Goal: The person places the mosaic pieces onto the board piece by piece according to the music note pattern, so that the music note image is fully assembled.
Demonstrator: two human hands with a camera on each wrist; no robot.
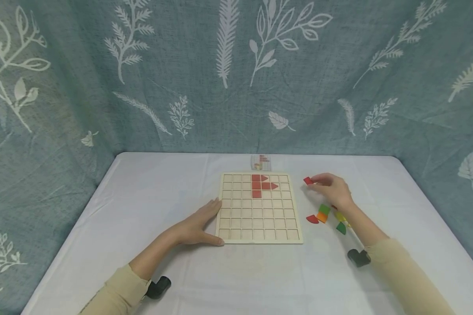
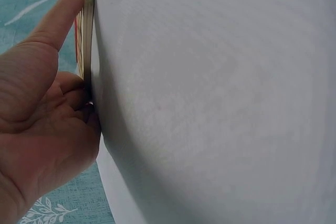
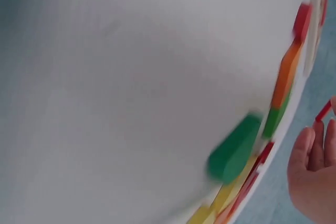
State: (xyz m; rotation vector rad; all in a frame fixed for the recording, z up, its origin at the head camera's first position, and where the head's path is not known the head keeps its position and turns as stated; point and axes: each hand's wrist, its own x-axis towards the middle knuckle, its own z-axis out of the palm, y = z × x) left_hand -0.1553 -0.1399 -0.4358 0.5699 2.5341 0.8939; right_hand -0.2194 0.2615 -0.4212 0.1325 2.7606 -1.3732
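My left hand [image 1: 199, 225] steadies a wooden grid board [image 1: 240, 218]: its fingers lie along the left edge, and the thumb touches the near left corner. In the left wrist view the thumb stretches along the board's side [image 2: 88, 35]. Beyond the board's right edge, my right hand [image 1: 336, 191] pinches a small red piece [image 1: 308, 180] between thumb and fingertips, above the table. Several red pieces [image 1: 256, 185] sit in the upper middle cells of the board, squares in a column with pointed ones to their right.
Loose pieces lie right of the board, below the right hand: a red piece [image 1: 312, 219], an orange one [image 1: 322, 217], green ones [image 1: 340, 228] and yellow ones [image 1: 340, 216]. A small pattern card [image 1: 261, 162] lies behind the board. A leaf-patterned curtain [image 1: 228, 113] borders the white table [image 1: 161, 183].
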